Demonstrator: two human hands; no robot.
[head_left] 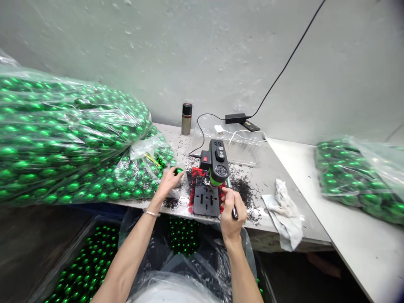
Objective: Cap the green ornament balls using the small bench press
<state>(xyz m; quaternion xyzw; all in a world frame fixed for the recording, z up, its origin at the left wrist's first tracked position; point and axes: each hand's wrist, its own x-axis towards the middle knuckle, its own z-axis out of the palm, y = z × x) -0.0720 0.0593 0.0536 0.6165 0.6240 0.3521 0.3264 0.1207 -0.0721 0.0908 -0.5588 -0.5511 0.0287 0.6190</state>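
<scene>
My left hand (171,181) closes around a glossy green ball (178,171) at centre; my right hand (232,212), right of centre, clamps a slim black-ended tool (234,213).

The left edge is cutting off the large bag (63,143), the right edge the smaller bag (356,181), and the top edge the black cable (288,59). The right hand (232,216) is hiding the middle of a black-ended tool (234,213), while the left hand (169,182) is partly covering a green ball (179,171). The mark on the bottle (186,125) is showing too small to read.
</scene>
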